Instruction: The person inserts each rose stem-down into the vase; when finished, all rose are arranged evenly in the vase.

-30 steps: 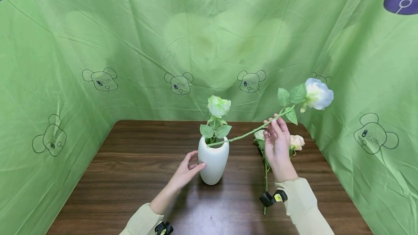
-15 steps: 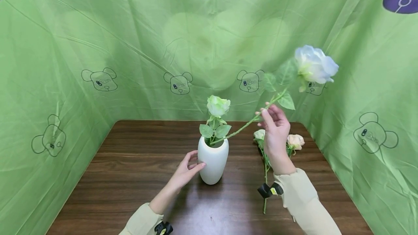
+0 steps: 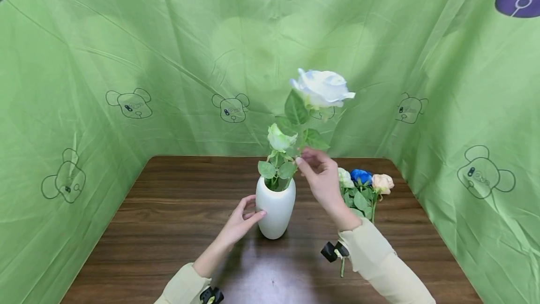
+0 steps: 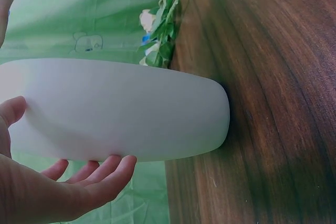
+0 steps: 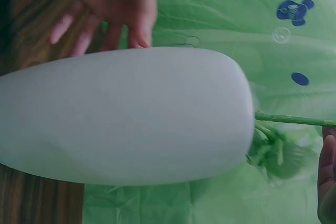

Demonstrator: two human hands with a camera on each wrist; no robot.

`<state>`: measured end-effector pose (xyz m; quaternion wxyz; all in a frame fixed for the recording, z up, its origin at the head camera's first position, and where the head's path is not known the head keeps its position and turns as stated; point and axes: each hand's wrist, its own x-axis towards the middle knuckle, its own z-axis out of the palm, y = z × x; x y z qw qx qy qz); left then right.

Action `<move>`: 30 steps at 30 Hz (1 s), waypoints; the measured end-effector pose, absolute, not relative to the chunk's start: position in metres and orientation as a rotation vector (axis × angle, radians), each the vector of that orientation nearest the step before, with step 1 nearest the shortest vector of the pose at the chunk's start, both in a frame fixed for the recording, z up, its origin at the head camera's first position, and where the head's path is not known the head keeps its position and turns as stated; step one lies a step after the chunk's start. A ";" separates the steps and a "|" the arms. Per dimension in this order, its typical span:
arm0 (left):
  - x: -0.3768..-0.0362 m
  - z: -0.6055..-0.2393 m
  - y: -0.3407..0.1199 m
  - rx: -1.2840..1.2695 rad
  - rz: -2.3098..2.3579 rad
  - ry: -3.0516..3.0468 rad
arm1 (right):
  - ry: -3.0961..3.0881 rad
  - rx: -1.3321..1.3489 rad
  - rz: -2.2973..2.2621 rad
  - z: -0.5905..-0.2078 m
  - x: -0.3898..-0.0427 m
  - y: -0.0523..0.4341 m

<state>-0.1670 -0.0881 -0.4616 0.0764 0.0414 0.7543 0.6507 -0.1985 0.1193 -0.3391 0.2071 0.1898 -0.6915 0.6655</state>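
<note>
vase mouth: in the head view the leaves of the green-white rose (image 3: 281,137) cover the opening of the white vase (image 3: 276,208), so where the stems enter cannot be told.
white-blue rose (image 3: 322,87): its stem disappears behind the right hand (image 3: 322,177); bloom slightly blurred.
left wrist view: vase (image 4: 115,109) cut off at the left edge; only part of the left hand (image 4: 58,187) shows.
right wrist view: vase (image 5: 121,116) cut off at the left edge; right hand (image 5: 328,182) only a sliver; leaves (image 5: 275,153) blurred.
lying flowers (image 3: 363,186): stems partly hidden by the right sleeve (image 3: 379,262); the count is unclear.
</note>
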 end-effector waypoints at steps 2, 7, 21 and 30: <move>-0.167 -0.461 -0.088 0.130 1.951 2.259 | -2.017 0.507 1.826 -0.336 -0.192 0.114; -0.168 -0.461 -0.088 0.144 1.957 2.253 | -2.181 0.526 1.660 -0.345 -0.187 0.105; -0.165 -0.454 -0.089 0.171 1.935 2.250 | -2.350 0.617 1.198 -0.380 -0.198 0.097; -0.152 -0.425 -0.086 0.168 1.914 2.249 | -2.425 0.566 1.134 -0.378 -0.196 0.098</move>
